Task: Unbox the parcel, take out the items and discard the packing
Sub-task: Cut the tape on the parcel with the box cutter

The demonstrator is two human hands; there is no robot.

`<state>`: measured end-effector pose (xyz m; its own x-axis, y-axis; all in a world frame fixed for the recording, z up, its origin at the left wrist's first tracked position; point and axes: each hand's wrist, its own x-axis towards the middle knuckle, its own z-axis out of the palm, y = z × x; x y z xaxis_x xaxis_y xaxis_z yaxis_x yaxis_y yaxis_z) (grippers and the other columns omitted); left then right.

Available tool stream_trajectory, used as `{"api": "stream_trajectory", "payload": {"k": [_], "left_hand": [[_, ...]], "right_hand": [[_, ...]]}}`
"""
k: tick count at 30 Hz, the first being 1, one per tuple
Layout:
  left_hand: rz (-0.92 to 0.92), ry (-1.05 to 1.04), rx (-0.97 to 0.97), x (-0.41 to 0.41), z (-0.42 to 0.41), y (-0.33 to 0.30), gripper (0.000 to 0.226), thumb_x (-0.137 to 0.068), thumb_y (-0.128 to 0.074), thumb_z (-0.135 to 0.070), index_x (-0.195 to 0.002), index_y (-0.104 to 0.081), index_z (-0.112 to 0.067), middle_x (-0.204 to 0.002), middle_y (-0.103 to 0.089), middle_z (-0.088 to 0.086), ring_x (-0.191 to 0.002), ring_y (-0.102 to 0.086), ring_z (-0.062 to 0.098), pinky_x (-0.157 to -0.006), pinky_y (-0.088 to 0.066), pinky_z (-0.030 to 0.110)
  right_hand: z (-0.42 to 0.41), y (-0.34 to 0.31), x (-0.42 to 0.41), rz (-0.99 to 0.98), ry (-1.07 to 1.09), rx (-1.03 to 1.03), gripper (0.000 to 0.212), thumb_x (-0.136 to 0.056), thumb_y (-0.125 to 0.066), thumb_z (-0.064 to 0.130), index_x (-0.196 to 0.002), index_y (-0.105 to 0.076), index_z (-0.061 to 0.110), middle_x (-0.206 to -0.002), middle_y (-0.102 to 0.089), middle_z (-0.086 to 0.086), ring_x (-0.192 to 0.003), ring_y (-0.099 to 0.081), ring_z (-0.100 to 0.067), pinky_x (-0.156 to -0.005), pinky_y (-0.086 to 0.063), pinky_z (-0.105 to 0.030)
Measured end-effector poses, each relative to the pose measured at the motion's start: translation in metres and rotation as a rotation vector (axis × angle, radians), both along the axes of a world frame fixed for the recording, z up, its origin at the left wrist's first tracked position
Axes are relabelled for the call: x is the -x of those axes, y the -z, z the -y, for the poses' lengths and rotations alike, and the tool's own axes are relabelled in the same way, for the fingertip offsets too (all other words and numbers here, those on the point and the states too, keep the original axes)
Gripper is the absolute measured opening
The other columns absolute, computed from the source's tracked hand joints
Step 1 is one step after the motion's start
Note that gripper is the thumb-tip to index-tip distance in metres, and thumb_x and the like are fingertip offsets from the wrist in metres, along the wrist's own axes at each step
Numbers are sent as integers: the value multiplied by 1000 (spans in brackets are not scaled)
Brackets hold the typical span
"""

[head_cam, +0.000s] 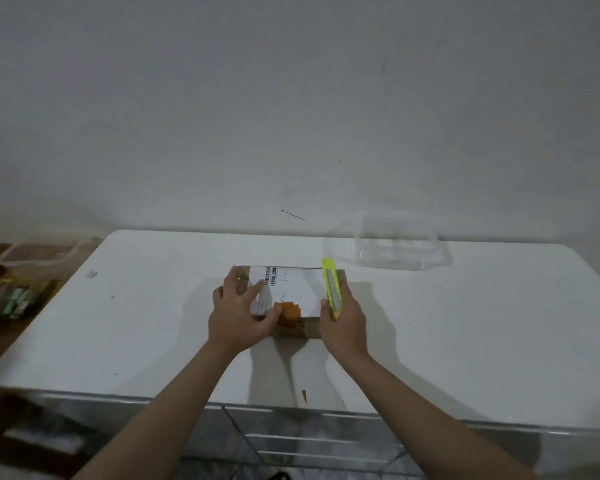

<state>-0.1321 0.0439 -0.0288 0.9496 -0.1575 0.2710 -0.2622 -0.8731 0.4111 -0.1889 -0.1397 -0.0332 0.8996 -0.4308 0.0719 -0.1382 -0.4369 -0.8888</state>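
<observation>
A brown cardboard parcel (293, 329) lies in the middle of the white table (136, 323). On its top sit a white shipping label (298, 285) with barcodes and an orange sticker (290, 311). My left hand (238, 315) rests on the parcel's left side, its fingers spread over the top and its thumb against the orange sticker. My right hand (343, 323) is at the parcel's right edge and grips a yellow utility knife (332, 287), which points away from me along that edge.
A clear plastic container (388, 244) stands at the back of the table, right of the parcel. Beyond the table's left end are a plastic tub (35, 258) and a box of small items (11, 299). A wall rises close behind.
</observation>
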Motion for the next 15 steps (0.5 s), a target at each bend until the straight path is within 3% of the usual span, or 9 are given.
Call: {"api": "stream_trajectory", "payload": {"k": [6,10,15], "left_hand": [[-20,5,-55,6,1,10,81,-70,-33,-78,-131,-53,-28,-153,-25,18,-136,-24,48,-106,-27,65],[-129,-24,-165,7,4,0,87,-65,-22,-77,-138,-42,-34,-157,-14,11,-143,-2,43,-107,-5,68],[-68,100,-173,4,20,-15,70,-73,-39,-50,-139,-41,-28,-157,-17,11,-144,-7,38,-110,-5,65]], "right_hand": [[3,1,6,7,-5,-60,57,-95,-52,24,-148,-30,25,-142,-49,1,-129,-46,-20,-106,-40,-32],[9,-8,10,76,163,-93,34,-95,-50,23,-128,-52,19,-103,-65,-3,-97,-62,-25,-78,-46,-29],[25,-15,10,39,313,-180,26,-94,-54,21,-118,-53,13,-89,-66,-5,-82,-62,-27,-70,-44,-29]]}}
